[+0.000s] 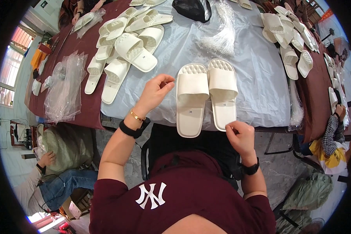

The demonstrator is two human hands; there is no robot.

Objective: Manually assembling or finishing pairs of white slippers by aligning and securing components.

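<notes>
Two off-white slippers lie side by side before me, toes pointing away, with quilted footbeds and broad straps. The left slipper [190,117] sits slightly closer to me, its heel jutting past the table edge. My left hand [158,91] hovers beside its strap, fingers loosely curled, thumb a little apart, holding nothing. At the heel of the right slipper [224,111] my right hand [241,138] is closed, thumb and fingertips against the heel's right corner. A small printed label marks each footbed.
More slippers [136,50] are heaped at the left, and others [286,29] at the right. White strings [220,39] and a black mesh bag [192,9] lie at the far side. Clear plastic bags [66,85] rest on the dark red cloth. Other people sit around the table.
</notes>
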